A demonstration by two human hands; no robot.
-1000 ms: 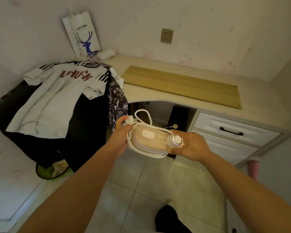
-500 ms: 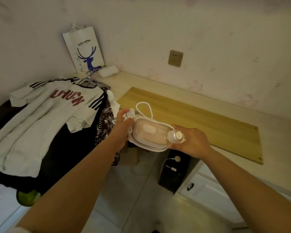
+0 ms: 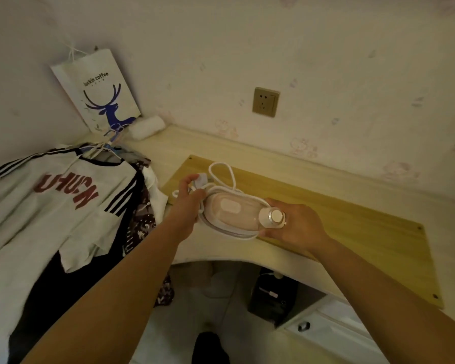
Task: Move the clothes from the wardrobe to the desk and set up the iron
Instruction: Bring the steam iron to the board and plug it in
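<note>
A small white and pinkish iron with a knob at its near end is held just above the desk, over the left end of a wooden board. My right hand grips the knob end. My left hand holds the other end together with the white plug and coiled cord. A pile of clothes on hangers lies on the desk's left part, topped by a white T-shirt with red letters, over dark garments.
A wall socket sits on the wall above the desk. A white paper bag with a blue deer and a white roll stand in the back corner. A black box is under the desk beside white drawers.
I have stepped closer and both hands have carried the iron forward from over the floor to above the desk edge and board. The grip on iron and cord is unchanged.
</note>
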